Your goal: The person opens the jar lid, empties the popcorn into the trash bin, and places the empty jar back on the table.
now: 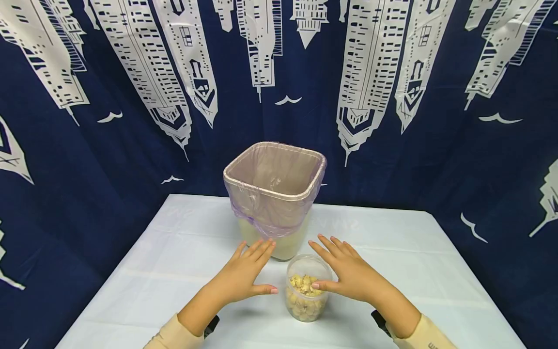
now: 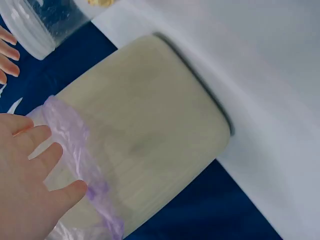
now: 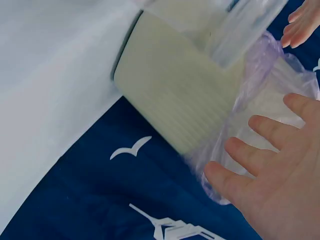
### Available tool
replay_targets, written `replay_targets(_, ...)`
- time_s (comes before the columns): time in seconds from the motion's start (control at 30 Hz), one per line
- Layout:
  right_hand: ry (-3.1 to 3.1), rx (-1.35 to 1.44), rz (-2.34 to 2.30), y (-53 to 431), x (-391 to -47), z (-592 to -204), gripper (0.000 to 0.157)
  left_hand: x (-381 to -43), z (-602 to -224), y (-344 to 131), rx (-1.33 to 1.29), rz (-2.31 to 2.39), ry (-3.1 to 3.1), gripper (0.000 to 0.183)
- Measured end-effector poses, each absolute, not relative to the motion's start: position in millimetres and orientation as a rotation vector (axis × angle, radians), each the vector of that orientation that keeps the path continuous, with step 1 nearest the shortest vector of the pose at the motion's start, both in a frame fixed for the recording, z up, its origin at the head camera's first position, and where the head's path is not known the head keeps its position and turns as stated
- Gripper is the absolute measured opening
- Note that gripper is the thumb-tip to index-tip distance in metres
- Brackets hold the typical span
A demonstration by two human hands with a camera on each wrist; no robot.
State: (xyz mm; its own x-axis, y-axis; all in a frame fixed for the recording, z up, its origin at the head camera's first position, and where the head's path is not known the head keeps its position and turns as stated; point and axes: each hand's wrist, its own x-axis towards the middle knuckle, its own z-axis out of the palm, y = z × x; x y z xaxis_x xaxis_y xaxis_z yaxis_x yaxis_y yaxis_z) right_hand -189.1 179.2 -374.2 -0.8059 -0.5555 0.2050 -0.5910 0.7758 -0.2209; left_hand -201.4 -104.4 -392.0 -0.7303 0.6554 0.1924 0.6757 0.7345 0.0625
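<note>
Sitting between left hand [image 1: 242, 277] and right hand [image 1: 356, 277], fingers [image 3: 275, 131] spread, the jar [image 1: 306, 306] seems just clear of the right thumb [image 1: 326, 285].

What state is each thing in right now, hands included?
Bin: upright, uncovered.
Purple liner: in the bin, folded over its rim.
Clear jar: upright; cannot tell whether a clear lid is on.
Popcorn: inside the jar, partly filling it.
Left hand: fingers extended, holding nothing.
Right hand: fingers extended, holding nothing.
White table cover: spread out, lightly creased.
Patterned curtain: hanging behind the bin.
</note>
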Motion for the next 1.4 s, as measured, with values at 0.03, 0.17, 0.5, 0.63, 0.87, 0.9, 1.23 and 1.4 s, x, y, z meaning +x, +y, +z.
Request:
replay_targets(0.03, -2.838, 0.930, 0.413, 177, -189, -375, 0.081, -201, -394, -104, -1.074, -0.196, -2.777, 0.096)
replay_targets(0.17, -2.851, 0.967, 0.416, 170, -187, -380, 0.083, -199, -403, -100, -1.093, -0.231, -2.786, 0.098)
replay_targets(0.5, -2.901, 1.016, 0.423, 159, -185, -393, 0.091, -192, -418, -93, -1.111, -0.326, -2.850, 0.096)
replay_targets(0.63, -2.892, 1.038, 0.407, 156, -184, -398, 0.094, -191, -423, -92, -1.110, -0.342, -2.858, 0.096)
replay_targets(0.87, -2.871, 0.985, 0.384, 150, -184, -401, 0.093, -188, -433, -88, -1.121, -0.363, -2.858, 0.098)
replay_targets(0.9, -2.870, 0.974, 0.373, 149, -184, -401, 0.093, -188, -435, -88, -1.126, -0.366, -2.852, 0.098)
replay_targets(1.23, -2.782, 0.875, 0.292, 140, -189, -403, 0.087, -185, -445, -80, -1.140, -0.421, -2.834, 0.098)
replay_targets(1.4, -2.741, 0.793, 0.350, 140, -187, -404, 0.093, -182, -446, -76, -1.112, -0.477, -2.798, 0.101)
